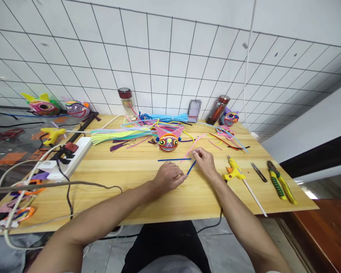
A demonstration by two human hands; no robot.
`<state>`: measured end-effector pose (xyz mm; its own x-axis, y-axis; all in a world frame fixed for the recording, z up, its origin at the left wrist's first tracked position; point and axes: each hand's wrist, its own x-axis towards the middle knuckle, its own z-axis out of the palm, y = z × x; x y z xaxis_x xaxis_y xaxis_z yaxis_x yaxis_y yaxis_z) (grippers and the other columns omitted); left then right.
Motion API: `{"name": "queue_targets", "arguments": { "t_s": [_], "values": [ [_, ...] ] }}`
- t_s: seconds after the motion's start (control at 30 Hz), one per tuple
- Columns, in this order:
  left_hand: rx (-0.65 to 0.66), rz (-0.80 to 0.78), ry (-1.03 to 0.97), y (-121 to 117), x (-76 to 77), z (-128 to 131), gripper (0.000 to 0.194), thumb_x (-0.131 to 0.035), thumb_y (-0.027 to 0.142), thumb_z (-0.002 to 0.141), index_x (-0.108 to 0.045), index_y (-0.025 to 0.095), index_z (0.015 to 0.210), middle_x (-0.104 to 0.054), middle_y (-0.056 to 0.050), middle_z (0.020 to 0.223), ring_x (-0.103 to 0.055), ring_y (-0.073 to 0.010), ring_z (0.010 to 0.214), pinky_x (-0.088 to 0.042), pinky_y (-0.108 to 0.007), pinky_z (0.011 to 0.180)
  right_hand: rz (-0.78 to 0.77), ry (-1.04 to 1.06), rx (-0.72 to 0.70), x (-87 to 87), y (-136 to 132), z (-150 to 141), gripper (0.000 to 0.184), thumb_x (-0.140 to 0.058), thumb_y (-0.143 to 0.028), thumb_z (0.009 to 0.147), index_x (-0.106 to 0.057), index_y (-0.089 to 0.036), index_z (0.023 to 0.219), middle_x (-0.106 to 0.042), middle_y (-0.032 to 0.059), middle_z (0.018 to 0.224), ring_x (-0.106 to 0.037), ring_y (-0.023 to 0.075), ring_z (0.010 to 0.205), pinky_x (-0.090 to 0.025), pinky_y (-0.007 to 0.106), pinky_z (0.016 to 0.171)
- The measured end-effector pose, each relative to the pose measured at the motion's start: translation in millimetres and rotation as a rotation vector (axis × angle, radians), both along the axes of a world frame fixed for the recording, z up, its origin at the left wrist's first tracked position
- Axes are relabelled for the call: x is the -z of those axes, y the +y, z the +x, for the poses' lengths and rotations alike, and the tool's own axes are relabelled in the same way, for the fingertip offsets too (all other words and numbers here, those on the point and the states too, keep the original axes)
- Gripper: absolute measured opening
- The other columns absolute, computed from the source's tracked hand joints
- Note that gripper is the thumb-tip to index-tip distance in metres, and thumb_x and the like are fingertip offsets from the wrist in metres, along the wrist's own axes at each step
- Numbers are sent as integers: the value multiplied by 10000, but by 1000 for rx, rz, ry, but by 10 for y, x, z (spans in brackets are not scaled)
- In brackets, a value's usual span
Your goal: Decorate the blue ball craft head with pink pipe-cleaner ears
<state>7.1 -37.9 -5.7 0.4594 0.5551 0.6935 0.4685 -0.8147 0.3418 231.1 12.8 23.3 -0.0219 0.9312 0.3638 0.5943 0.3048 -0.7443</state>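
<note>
A short dark blue pipe cleaner [191,167] slants between my two hands, just above or on the wooden table. My left hand [169,177] pinches its lower end between thumb and finger. The fingers of my right hand [204,161] are closed at the upper end. A second blue pipe cleaner [174,159] lies straight on the table, just beyond my left hand. Behind it stands a round decorated mask-like figure [168,141] with pink pointed ears and ringed eyes. A pink pipe cleaner [193,147] lies past my right fingertips.
Right of my arm lie a yellow glue gun [234,170], small snips [258,172] and pliers [281,182]. Pipe cleaner bundles [125,134] spread along the back, with two bottles [126,103] [219,109] by the wall. Leftward are a power strip [74,158], another glue gun [51,135] and loose cables.
</note>
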Motion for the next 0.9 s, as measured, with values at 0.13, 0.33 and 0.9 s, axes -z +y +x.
{"name": "queue_targets", "arguments": {
  "t_s": [0.13,0.33,0.9],
  "values": [
    [-57,-72,38,3,-152,-29,413,-580,365,1091,-663,202,720,-652,-10,611,-600,-152,625,-399,-340,702,-10,11,-2,-3,-5,1,325,-573,-507,923,-661,-233,773,-611,-12,639,-503,163,600,-392,298,618],
    [-201,-268,153,145,-370,-236,375,-584,361,1058,-665,202,728,-687,-22,682,-620,-164,663,-433,-321,712,-30,26,-7,30,11,19,317,-565,-495,913,-686,-228,792,-624,-5,657,-518,168,622,-400,302,643],
    [-485,-543,322,302,-168,-511,103,-606,224,1003,-708,212,1011,-751,-86,1045,-728,-243,960,-560,-337,828,-64,20,-61,13,-33,15,290,-611,-441,929,-760,-211,833,-643,-9,649,-527,163,603,-418,304,629]
  ]
}}
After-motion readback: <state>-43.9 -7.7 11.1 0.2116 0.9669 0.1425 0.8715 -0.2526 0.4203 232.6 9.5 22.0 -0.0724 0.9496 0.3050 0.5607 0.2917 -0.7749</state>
